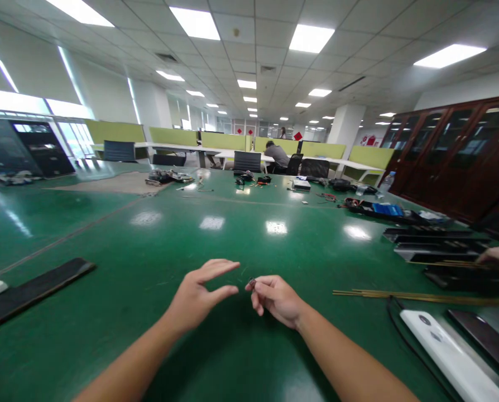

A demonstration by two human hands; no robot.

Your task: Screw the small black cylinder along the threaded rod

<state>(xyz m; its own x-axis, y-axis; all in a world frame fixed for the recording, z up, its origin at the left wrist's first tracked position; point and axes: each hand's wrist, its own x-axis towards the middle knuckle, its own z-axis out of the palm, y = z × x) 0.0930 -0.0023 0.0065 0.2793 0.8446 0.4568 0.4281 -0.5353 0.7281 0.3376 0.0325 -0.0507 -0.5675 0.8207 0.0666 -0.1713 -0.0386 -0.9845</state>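
Note:
My right hand is above the green table, thumb and index finger pinched on a small dark metallic object too small to name. The other fingers of that hand are curled below it. Just left of it, my left hand has its thumb and fingers spread apart, pointing toward the small object without touching it. Nothing shows between the left fingers.
Thin brass rods lie on the right, near a white device with a black cable. Another person's hand is at black trays. A black strip lies left. Electronics and tools sit farther back.

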